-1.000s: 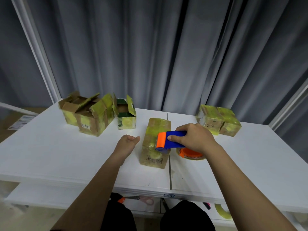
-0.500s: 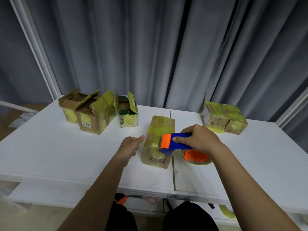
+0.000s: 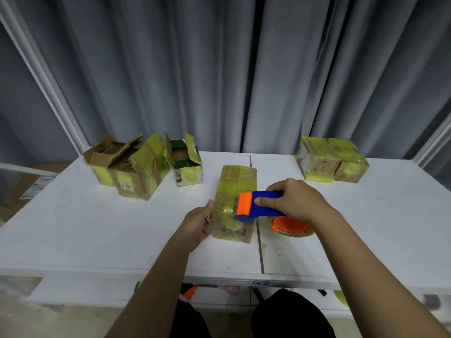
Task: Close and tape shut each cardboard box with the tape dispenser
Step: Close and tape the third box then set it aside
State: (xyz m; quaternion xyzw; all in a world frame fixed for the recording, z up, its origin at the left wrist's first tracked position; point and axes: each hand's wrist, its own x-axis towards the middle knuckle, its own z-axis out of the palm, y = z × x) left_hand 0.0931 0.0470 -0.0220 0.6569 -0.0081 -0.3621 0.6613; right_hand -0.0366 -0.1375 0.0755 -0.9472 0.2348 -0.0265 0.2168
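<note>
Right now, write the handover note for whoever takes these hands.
Right hand grips the tape dispenser, its orange end on top of the middle box.
Left hand rests against that box's left side.
Done: the middle box is closed and taped over; two closed boxes sit far right.
Left: cut the tape, then close and tape the open boxes at far left, flaps up.

Boxes (image 3: 235, 203): brown cardboard, matt, under glossy, wrinkled yellowish tape. Tape dispenser (image 3: 258, 206): smooth blue and orange plastic. Worktop (image 3: 85, 230): white, smooth, faintly scuffed. Curtain (image 3: 219, 74): grey cloth, matt.
</note>
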